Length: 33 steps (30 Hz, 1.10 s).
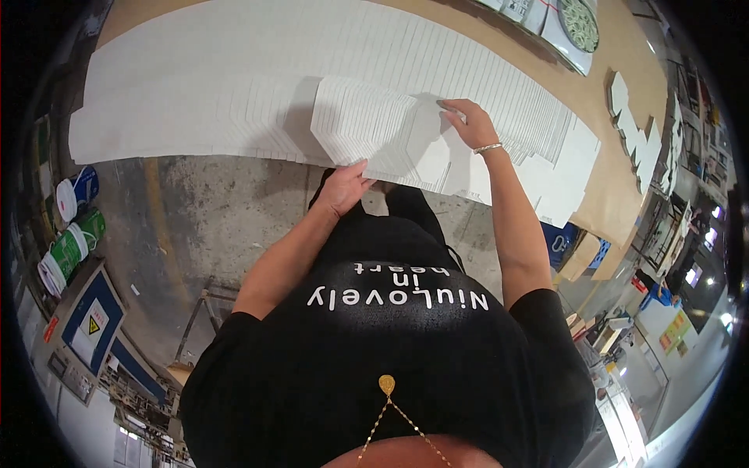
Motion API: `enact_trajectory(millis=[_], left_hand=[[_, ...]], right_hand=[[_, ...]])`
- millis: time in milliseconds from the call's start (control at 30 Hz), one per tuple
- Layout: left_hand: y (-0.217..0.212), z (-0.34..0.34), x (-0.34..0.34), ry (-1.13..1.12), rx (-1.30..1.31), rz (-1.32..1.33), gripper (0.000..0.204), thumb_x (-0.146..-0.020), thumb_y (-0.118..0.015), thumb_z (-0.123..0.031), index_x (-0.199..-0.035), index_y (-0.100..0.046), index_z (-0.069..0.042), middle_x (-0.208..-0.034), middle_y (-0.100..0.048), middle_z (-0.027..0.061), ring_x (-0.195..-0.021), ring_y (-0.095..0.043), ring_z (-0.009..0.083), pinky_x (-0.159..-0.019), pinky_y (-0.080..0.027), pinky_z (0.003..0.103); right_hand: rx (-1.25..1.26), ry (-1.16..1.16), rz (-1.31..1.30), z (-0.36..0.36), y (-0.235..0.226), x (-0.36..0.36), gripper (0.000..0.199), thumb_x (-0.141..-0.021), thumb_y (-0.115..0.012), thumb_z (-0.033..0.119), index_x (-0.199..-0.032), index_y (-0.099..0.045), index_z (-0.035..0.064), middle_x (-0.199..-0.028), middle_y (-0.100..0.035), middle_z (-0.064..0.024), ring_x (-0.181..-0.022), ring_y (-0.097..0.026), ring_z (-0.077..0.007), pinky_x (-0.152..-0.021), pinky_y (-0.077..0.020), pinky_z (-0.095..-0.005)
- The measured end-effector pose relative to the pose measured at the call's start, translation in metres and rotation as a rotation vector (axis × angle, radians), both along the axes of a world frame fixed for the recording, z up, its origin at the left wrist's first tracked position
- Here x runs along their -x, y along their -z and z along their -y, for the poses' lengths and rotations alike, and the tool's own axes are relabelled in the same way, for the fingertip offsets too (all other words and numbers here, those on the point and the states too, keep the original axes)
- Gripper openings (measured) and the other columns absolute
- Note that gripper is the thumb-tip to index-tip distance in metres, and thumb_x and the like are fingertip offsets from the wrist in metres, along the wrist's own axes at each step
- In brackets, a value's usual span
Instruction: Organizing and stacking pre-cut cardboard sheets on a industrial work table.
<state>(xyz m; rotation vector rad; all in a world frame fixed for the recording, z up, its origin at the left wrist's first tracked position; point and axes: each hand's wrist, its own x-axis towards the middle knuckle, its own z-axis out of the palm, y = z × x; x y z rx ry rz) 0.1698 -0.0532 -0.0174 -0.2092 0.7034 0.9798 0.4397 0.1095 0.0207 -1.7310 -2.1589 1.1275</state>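
A small fanned bundle of white card sheets [363, 117] rests on a long overlapped row of white card sheets [211, 86] that crosses the table. My left hand [347, 187] is closed on the bundle's near edge, its thumb lying over the card. Past the bundle's right side, my right hand [470, 123] hovers over the sheets with fingers bent and apart, holding no sheet that I can see. Something small and dark shows at its fingertip; its kind is unclear. A shadow falls on the cards below this hand.
Brown board [624, 203] shows around the cards at the right. Irregular white cut pieces [636, 129] lie there, with a printed package [577, 27] at the far right. Buckets [74, 242] and a blue-and-grey cabinet [86, 327] stand on the left.
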Motion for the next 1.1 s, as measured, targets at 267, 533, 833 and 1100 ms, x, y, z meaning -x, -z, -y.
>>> enact_trajectory(millis=[267,533,833,1100], left_hand=[[0.000,0.027,-0.060,-0.230,-0.045,0.060,0.034,-0.088,-0.054,-0.006,-0.122,-0.050,-0.010,-0.116,-0.057,0.0049,-0.113,-0.051,0.0225,-0.101,-0.037,0.040],[0.066,0.028,-0.128,-0.255,0.018,-0.331,0.042,-0.087,-0.062,-0.016,-0.125,-0.050,-0.002,-0.122,-0.054,0.0077,-0.105,-0.055,0.0218,-0.089,-0.046,0.033],[0.030,0.010,-0.142,-0.245,-0.134,-1.179,0.050,-0.085,-0.066,-0.021,-0.124,-0.049,0.004,-0.122,-0.056,0.0118,-0.105,-0.057,0.0246,-0.082,-0.048,0.037],[-0.112,-0.006,-0.279,-0.094,-1.119,-2.062,0.041,-0.086,-0.060,-0.017,-0.115,-0.053,0.012,-0.112,-0.061,0.0202,-0.100,-0.060,0.0276,-0.087,-0.046,0.035]], right_hand=[[-0.324,0.224,0.165,0.041,0.002,-0.127,0.040,-0.083,-0.062,0.025,-0.118,-0.057,0.0067,-0.116,-0.058,-0.0169,-0.110,-0.052,-0.0336,-0.095,-0.0410,-0.0398],[-0.227,0.191,0.475,0.154,0.023,-0.301,0.068,-0.071,-0.072,0.040,-0.129,-0.048,0.0139,-0.127,-0.050,-0.0193,-0.121,-0.044,-0.0347,-0.098,-0.0389,-0.0437],[-0.204,0.353,0.545,0.169,0.026,-0.283,0.080,-0.066,-0.074,0.049,-0.136,-0.040,0.0272,-0.141,-0.033,-0.0187,-0.124,-0.034,-0.0451,-0.095,-0.0398,-0.0517],[-0.170,0.399,0.516,0.165,0.024,-0.304,0.080,-0.070,-0.072,0.047,-0.138,-0.036,0.0266,-0.145,-0.028,-0.0154,-0.128,-0.029,-0.0434,-0.093,-0.0381,-0.0524]])
